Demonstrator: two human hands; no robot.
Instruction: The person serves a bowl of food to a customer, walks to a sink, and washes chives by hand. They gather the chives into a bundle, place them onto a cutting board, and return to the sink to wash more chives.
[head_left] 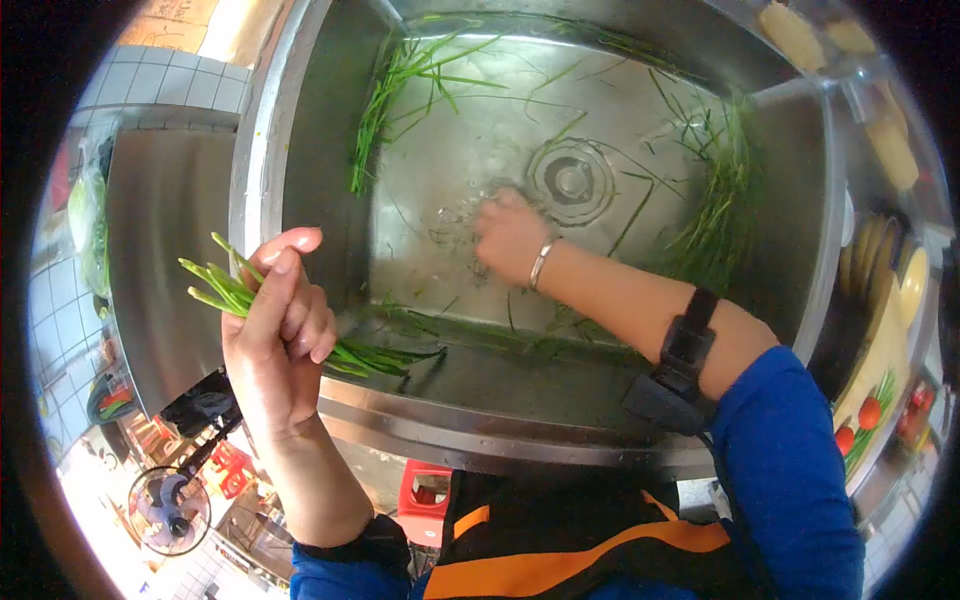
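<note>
We lean over steel sink (330, 130), basin wet, drain (570, 180) near middle. Loose chives (400, 90) strewn along far-left wall, more chives by right wall. Our left hand (280, 340) raised over sink's near-left rim, fingers closed round bunch of chives (225, 290), tips poking left. Our right hand (510, 238) down on basin floor just beside drain, fingers curled; grip on anything, cannot tell. Bracelet (541, 263) on right wrist.
</note>
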